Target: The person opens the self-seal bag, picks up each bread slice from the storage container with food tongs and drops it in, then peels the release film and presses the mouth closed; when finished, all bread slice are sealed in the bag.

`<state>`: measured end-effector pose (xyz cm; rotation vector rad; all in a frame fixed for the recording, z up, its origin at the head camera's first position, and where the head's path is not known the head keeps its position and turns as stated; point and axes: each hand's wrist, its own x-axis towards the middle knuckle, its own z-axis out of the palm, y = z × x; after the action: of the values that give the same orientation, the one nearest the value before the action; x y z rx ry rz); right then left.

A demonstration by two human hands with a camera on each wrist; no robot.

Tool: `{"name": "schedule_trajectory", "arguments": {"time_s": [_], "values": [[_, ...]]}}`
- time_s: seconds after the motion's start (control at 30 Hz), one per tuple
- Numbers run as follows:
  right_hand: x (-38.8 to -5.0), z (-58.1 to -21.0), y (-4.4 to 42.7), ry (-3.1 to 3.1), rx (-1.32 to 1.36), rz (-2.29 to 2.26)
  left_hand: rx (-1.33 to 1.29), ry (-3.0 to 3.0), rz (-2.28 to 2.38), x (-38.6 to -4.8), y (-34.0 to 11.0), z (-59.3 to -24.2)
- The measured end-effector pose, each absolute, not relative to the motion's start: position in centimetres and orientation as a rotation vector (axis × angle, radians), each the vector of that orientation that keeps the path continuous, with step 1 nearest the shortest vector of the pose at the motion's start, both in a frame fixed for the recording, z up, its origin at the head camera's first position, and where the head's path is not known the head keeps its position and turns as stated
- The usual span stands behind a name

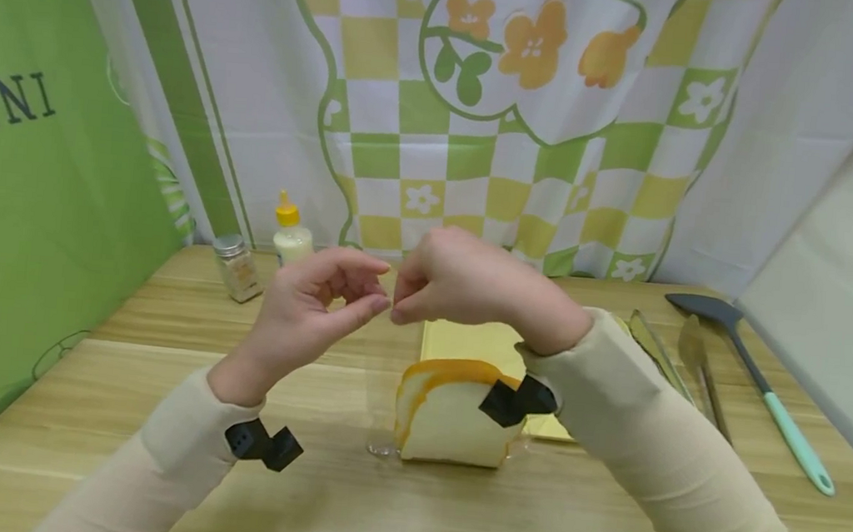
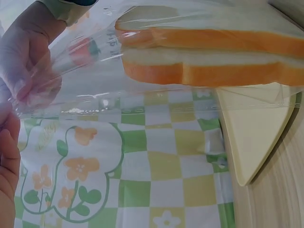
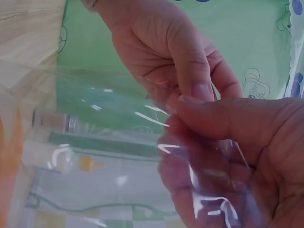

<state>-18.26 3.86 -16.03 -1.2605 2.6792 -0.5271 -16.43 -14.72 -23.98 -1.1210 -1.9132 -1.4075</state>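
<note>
Two slices of bread (image 1: 459, 426) with orange-brown crusts stand upright inside a clear plastic bag (image 2: 95, 107) on the table. Above them, my right hand (image 1: 463, 281) pinches the bag's gathered upper part between thumb and curled fingers. My left hand (image 1: 306, 315) meets it at the same spot, its thumb and index finger pinching the film's edge. In the right wrist view the film (image 3: 118, 123) stretches from both hands toward the bread. The exact grip of the left fingertips is partly hidden by the right hand there.
Behind the bread lies a pale yellow board or tray (image 1: 476, 341). A shaker jar (image 1: 238, 270) and a yellow-capped squeeze bottle (image 1: 292, 237) stand at the back left. On the right lie tongs (image 1: 656, 351), a metal utensil (image 1: 700, 363) and a turquoise-handled spatula (image 1: 789, 432).
</note>
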Motion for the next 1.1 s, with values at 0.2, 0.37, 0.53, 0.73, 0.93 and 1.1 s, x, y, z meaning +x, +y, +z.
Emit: {"name": "schedule_trajectory", "arguments": {"time_s": [0.2, 0.37, 0.53, 0.73, 0.93, 1.1], "values": [[-18.4, -15.9, 5.0, 2.665, -1.193, -0.510, -1.170, -1.878, -1.446, -16.6, -14.9, -24.0], [-18.7, -16.3, 6.6, 2.660, -1.167, -0.521, -1.152, -1.881, -1.466, -16.6, -15.0, -24.2], [-18.9, -16.6, 8.5, 2.658, -1.116, -0.570, -1.108, -1.905, -1.441, -16.4, -15.3, -24.3], [-18.8, -16.5, 10.9, 2.667, -1.023, -0.592, -1.112, -1.870, -1.459, -16.6, -15.6, -24.4], [-19.1, -16.8, 13.2, 2.694, -0.921, -0.612, -1.088, -1.858, -1.483, -16.4, -15.9, -24.5], [-19.1, -17.4, 15.4, 2.710, -0.845, -0.674, -1.077, -1.849, -1.496, -16.5, -16.2, -24.7]]}}
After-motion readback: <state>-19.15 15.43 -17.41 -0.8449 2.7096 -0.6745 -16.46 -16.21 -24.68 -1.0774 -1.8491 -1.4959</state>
